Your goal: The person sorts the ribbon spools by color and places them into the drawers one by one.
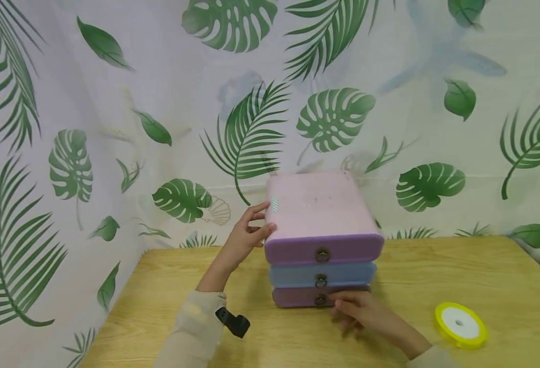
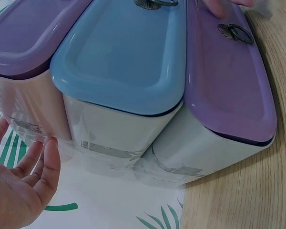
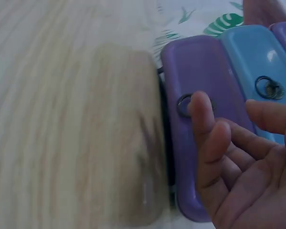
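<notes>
A small three-drawer box (image 1: 320, 204) with a pale pink top stands on the table. Its fronts run from a purple top drawer (image 1: 292, 251) through a blue middle drawer (image 1: 292, 276) to a purple bottom drawer (image 1: 292, 297), all pushed in. My left hand (image 1: 244, 235) rests its fingertips against the upper left side of the box, fingers spread. At the bottom drawer, my right hand (image 1: 364, 314) has its fingers right by the ring pull (image 1: 320, 299). The right wrist view shows a fingertip overlapping that ring pull (image 3: 182, 106), the fingers loosely bent and apart.
A yellow-rimmed spool (image 1: 460, 325) with a white face lies on the wooden table (image 1: 412, 276), right of my right hand. Behind the box hangs a white cloth (image 1: 334, 66) printed with green leaves. A black strap (image 1: 233, 322) sits on the left sleeve.
</notes>
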Tool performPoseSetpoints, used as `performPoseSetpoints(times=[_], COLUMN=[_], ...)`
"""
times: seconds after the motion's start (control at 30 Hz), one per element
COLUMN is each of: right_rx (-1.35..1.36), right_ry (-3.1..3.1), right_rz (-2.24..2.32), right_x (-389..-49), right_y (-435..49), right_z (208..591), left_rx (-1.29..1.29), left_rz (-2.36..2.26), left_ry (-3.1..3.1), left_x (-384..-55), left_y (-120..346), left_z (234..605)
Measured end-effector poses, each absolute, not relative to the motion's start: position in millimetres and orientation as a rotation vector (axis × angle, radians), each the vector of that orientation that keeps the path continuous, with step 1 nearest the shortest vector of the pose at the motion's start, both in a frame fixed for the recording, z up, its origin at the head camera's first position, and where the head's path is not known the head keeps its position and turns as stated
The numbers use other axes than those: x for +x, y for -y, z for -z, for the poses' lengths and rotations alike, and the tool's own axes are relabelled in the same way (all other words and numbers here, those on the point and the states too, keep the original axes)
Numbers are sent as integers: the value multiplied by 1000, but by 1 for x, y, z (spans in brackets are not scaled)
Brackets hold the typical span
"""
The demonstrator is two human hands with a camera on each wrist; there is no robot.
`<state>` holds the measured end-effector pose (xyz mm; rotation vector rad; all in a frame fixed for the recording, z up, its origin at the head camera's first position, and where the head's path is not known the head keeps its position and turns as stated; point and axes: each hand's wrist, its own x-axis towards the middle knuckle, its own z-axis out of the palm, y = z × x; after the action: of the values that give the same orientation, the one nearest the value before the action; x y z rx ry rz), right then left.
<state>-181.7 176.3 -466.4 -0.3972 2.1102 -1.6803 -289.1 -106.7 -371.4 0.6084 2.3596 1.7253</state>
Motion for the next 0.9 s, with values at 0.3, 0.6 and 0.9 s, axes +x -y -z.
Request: performPoseSetpoints(times=[0.3,0.6,0.9], right_rx=[-355,-326,-332], right_ry=[-2117,-2123,-2070], right_rz=[1644,1673,1614], right_x=[-188,-189,-174], right_y=[-163,-149,-150], right_z=[491,493,491], left_rx=[598,598,612], left_rz=[-1709,-1723,-1718], left_ry=[-2355,-2351,-2365], left_x=[-288,-287,-289], left_y=[107,107,108], left_z=[373,372,371])
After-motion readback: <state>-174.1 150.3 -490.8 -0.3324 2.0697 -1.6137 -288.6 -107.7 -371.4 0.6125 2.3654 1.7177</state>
